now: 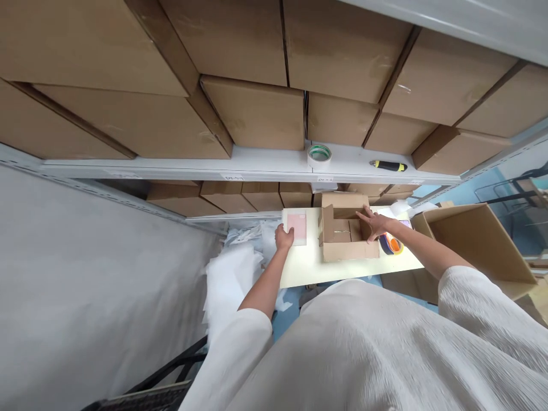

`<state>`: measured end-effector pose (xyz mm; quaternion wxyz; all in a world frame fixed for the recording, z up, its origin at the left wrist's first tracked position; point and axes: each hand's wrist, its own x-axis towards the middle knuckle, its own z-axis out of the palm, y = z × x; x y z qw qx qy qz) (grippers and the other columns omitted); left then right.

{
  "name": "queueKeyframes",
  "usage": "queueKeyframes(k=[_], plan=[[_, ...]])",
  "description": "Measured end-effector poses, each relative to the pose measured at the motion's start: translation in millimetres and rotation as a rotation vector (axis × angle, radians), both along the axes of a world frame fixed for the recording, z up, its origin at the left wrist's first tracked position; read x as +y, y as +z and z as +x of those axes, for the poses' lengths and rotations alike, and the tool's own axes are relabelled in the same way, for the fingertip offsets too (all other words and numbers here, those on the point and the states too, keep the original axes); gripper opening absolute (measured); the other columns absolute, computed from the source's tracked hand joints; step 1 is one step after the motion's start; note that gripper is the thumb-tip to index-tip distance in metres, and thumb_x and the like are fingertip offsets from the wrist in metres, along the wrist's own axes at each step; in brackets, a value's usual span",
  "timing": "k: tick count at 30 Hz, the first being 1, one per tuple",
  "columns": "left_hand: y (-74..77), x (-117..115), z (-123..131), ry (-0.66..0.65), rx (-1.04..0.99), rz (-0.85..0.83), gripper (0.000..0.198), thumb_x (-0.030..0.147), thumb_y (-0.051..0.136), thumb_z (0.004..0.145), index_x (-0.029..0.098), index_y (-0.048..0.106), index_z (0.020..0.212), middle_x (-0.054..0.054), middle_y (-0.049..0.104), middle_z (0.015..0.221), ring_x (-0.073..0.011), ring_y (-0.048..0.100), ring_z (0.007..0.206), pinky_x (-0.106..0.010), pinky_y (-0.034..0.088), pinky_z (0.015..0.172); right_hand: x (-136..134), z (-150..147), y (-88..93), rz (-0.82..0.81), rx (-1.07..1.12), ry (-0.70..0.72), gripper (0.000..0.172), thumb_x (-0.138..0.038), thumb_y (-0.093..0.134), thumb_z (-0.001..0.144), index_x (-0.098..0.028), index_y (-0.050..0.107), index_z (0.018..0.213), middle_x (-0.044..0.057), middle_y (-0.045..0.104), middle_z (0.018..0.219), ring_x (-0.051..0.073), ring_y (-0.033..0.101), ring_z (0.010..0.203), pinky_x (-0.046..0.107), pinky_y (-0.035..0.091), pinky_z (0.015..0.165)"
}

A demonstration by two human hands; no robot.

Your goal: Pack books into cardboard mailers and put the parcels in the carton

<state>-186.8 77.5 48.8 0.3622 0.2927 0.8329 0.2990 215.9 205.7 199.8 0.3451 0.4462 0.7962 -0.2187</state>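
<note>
My left hand (284, 236) is at the left edge of the table, its thumb and fingers closed on the edge of a flat pink packet (298, 224) with a clear border. Right of the packet stands a small open cardboard box (351, 251), flaps raised, its inner bottom flaps showing. My right hand (374, 221) is at the box's right side, fingers spread over the flap and rim. Beside that wrist lies a roll of tape (391, 244) with an orange core, partly covered by the forearm.
A pale yellow table (306, 271) carries these things. White foam sheets (233, 274) are heaped to its left. A large open carton (479, 245) stands on the right. The shelf ahead holds cardboard boxes, a tape roll (319, 153) and a black-and-yellow cutter (389, 165).
</note>
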Motion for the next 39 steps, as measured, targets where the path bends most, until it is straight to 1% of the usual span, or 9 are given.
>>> queueKeyframes(k=[3, 8, 15, 22, 26, 28, 31, 34, 39], plan=[[-11.4, 1, -14, -0.040, 0.094, -0.178, 0.078, 0.039, 0.072, 0.092, 0.015, 0.043, 0.160, -0.027, 0.055, 0.159, -0.0425, 0.054, 0.149, -0.055, 0.044, 0.122, -2, 1, -1.7, 0.024, -0.003, -0.001, 0.168, -0.075, 0.097, 0.051, -0.043, -0.008, 0.178, 0.004, -0.038, 0.179, 0.058, 0.041, 0.154, 0.066, 0.047, 0.120], [-22.2, 6, -15, -0.115, 0.160, -0.253, 0.091, 0.043, 0.078, 0.087, 0.019, 0.033, 0.163, -0.027, 0.056, 0.156, -0.0438, 0.057, 0.145, -0.056, 0.047, 0.117, -5, 2, -4.5, 0.040, -0.015, 0.004, 0.167, -0.075, 0.097, 0.052, -0.042, -0.007, 0.179, 0.004, -0.039, 0.179, 0.058, 0.043, 0.153, 0.066, 0.048, 0.119], [-28.2, 10, -4, -0.149, 0.216, -0.285, 0.078, 0.033, 0.080, 0.089, 0.020, 0.037, 0.153, -0.027, 0.056, 0.153, -0.0437, 0.057, 0.144, -0.056, 0.047, 0.114, -11, 1, -2.9, 0.038, -0.006, -0.031, 0.166, -0.074, 0.097, 0.052, -0.042, -0.005, 0.179, 0.002, -0.041, 0.178, 0.060, 0.042, 0.152, 0.068, 0.048, 0.118], [-30.1, 14, -4, -0.166, 0.170, -0.337, 0.046, 0.029, 0.073, 0.093, 0.019, 0.053, 0.133, -0.025, 0.064, 0.145, -0.0414, 0.062, 0.139, -0.056, 0.049, 0.112, -14, 1, -2.8, 0.051, -0.014, -0.032, 0.164, -0.073, 0.096, 0.054, -0.042, -0.005, 0.179, 0.001, -0.041, 0.178, 0.059, 0.042, 0.152, 0.067, 0.047, 0.120], [-32.1, 16, -4, -0.133, 0.179, -0.321, 0.047, 0.028, 0.074, 0.089, 0.020, 0.054, 0.132, -0.025, 0.061, 0.149, -0.0412, 0.062, 0.139, -0.056, 0.050, 0.111, -13, 2, -3.3, 0.042, -0.010, -0.044, 0.164, -0.074, 0.096, 0.053, -0.042, -0.005, 0.179, -0.001, -0.041, 0.178, 0.059, 0.040, 0.153, 0.068, 0.046, 0.120], [-32.3, 15, -3, -0.110, 0.168, -0.279, 0.051, 0.027, 0.074, 0.086, 0.022, 0.053, 0.133, -0.023, 0.066, 0.143, -0.0402, 0.064, 0.135, -0.057, 0.050, 0.110, -13, 2, -3.2, 0.035, -0.008, -0.050, 0.165, -0.074, 0.096, 0.053, -0.042, -0.005, 0.179, -0.001, -0.040, 0.179, 0.060, 0.038, 0.154, 0.069, 0.046, 0.121], [-30.3, 14, -4, -0.078, 0.097, -0.229, 0.051, 0.026, 0.075, 0.084, 0.025, 0.054, 0.130, -0.016, 0.075, 0.123, -0.0385, 0.069, 0.126, -0.057, 0.052, 0.109, -13, 2, -4.4, 0.032, 0.004, -0.053, 0.165, -0.075, 0.096, 0.053, -0.043, -0.005, 0.179, -0.002, -0.040, 0.178, 0.060, 0.037, 0.155, 0.070, 0.046, 0.121], [-23.6, 13, -8, -0.044, 0.020, -0.218, 0.043, 0.026, 0.076, 0.084, 0.026, 0.057, 0.122, -0.012, 0.075, 0.116, -0.0337, 0.072, 0.120, -0.048, 0.055, 0.105, -13, 3, -6.5, 0.048, 0.002, -0.041, 0.165, -0.075, 0.096, 0.053, -0.042, -0.005, 0.179, -0.002, -0.041, 0.178, 0.060, 0.039, 0.154, 0.070, 0.046, 0.120], [2.1, 6, -11, 0.080, -0.087, -0.109, 0.033, 0.023, 0.075, 0.087, 0.024, 0.057, 0.115, -0.005, 0.075, 0.107, -0.0232, 0.074, 0.110, -0.036, 0.058, 0.099, -12, 3, -7.5, 0.044, 0.012, -0.043, 0.166, -0.075, 0.097, 0.052, -0.042, -0.004, 0.179, 0.000, -0.039, 0.179, 0.060, 0.039, 0.154, 0.069, 0.047, 0.120]])
